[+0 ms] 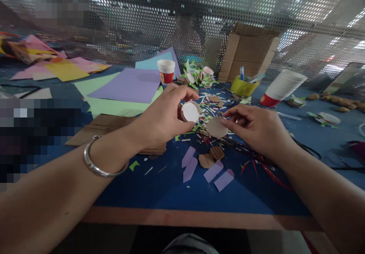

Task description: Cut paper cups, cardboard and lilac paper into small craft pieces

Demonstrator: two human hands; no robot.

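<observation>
My left hand (164, 117), with a silver bangle on the wrist, is closed around a cut-off paper cup bottom (190, 111) whose white round base faces me. To its right, my right hand (255, 128) pinches a round brown cardboard disc (217, 127) by its edge, just above the blue table. The two hands sit a short gap apart over a litter of paper scraps (207, 111). Small purple paper strips (212, 172) and two brown cardboard bits (211, 157) lie in front of them.
Purple (128, 84), green and yellow paper sheets lie at the back left, with flat cardboard (97, 130) under my left forearm. A red-and-white cup (166, 71), a cup stack (281, 88), a yellow-green holder (242, 86) and a cardboard box (248, 52) stand behind. Perforated mesh closes the back.
</observation>
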